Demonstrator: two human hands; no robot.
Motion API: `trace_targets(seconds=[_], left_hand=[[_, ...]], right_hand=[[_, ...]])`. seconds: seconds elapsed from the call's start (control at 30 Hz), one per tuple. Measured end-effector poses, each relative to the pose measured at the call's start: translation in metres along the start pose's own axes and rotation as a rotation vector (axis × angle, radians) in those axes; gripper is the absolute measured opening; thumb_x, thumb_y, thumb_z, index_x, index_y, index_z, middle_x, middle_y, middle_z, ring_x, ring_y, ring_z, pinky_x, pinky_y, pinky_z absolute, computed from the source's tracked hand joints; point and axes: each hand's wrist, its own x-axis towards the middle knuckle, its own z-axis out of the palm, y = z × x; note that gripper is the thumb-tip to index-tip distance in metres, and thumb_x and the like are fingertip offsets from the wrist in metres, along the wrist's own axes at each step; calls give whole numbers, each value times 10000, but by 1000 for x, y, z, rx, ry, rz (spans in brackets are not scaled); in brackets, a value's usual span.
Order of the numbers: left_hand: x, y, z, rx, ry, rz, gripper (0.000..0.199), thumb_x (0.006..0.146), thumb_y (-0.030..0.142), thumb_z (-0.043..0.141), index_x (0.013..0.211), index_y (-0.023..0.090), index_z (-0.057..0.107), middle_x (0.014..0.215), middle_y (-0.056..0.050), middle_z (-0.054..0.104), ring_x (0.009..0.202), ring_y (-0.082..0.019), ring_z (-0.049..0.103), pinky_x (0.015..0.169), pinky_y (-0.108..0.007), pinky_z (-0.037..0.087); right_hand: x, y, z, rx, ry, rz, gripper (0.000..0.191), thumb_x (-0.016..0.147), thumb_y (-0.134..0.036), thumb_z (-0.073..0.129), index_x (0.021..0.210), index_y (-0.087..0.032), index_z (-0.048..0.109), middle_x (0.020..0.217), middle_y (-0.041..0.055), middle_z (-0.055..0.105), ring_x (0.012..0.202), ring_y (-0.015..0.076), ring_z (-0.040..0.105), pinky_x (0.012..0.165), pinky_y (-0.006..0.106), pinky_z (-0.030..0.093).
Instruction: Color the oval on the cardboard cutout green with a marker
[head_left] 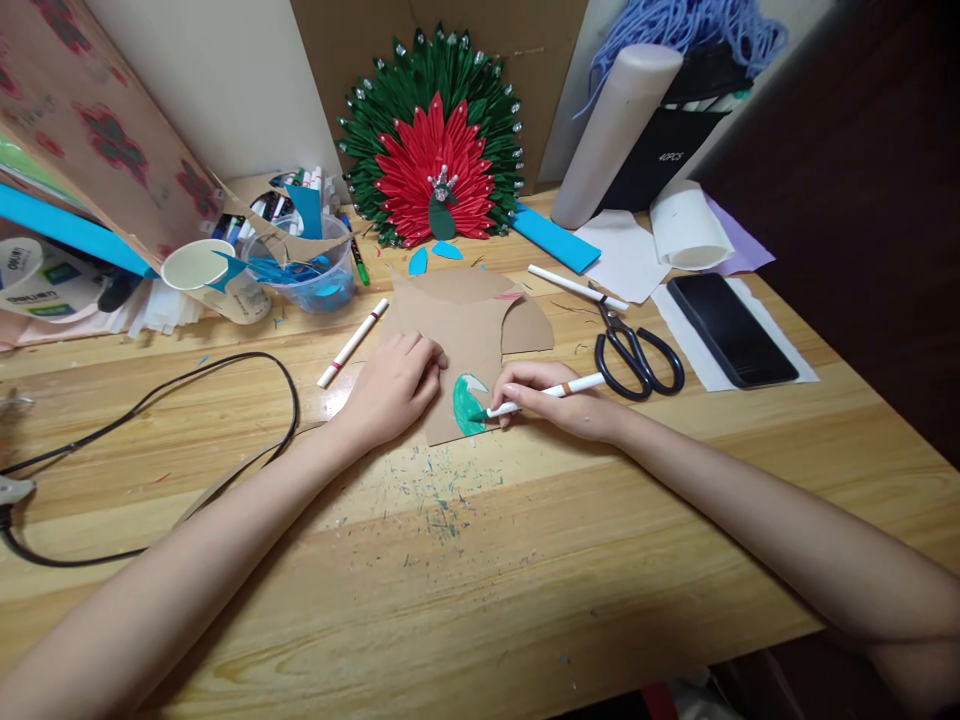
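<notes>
- In our right hand point(585, 414) we grip a white marker with a brown band point(583, 384), fingers closed around it near the tip, which touches the green shape point(466, 408).
- That shape, partly white at its top, lies on the brown cardboard point(465, 330), near the edge closest to us.
- Our left hand point(394, 390) rests palm down at the cardboard's left side, fingers loosely bent; we cannot tell whether it pinches anything.
- The cardboard lies flat on the wooden worktop point(570, 540), with dark specks point(442, 500) scattered on our side of it.
- Beyond it we see two small blue pieces point(447, 251) and an upright red-and-green fan-shaped decoration point(442, 140).
- To our left are a red-banded marker point(352, 343), a looped black cable point(292, 385), a paper cup point(217, 280) and a clear tub point(330, 285) holding blue scraps.
- To our right are black-handled scissors point(634, 350), a third marker point(559, 281) and a phone point(733, 330) on white paper point(686, 345).
</notes>
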Motion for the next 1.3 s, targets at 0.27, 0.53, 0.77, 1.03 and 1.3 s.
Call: trace_targets(seconds=[0.27,0.53,0.77,1.03,1.3], left_hand=[[0,0,2,-10,3,-6,115,892,191,401,921,183,512,891,-43,560,848,-164,504,751,-316,399],[1,1,1,2,-3,-9,118,892,193,398,922,183,512,896,-43,562,849,-165,505,754,-318,399],[0,-1,1,-2,2,-1,127,891,191,395,932,185,516,893,-43,565,842,-165,503,747,-319,394],[-1,1,-1,-18,-4,-12,125,894,189,387,913,181,511,895,-44,567,853,-167,504,752,-315,402],[-1,1,-1,-16,-8,-8,127,902,189,378,912,181,505,904,-42,569,868,-167,503,771,-314,405]], right_hand=[[0,-4,1,-2,6,-1,257,925,-376,514,840,-153,611,787,30,676,732,107,641,674,229,505],[0,-4,1,-8,11,2,261,923,-375,512,840,-149,611,800,40,678,737,119,643,679,246,506],[0,-6,2,-8,8,3,266,938,-370,483,844,-159,614,801,39,672,751,125,644,708,258,508],[0,-2,0,40,-5,29,257,909,-391,537,842,-158,621,814,34,679,764,121,646,714,253,495],[0,-1,1,55,5,32,281,904,-416,534,852,-155,622,820,46,677,778,142,655,730,279,500]])
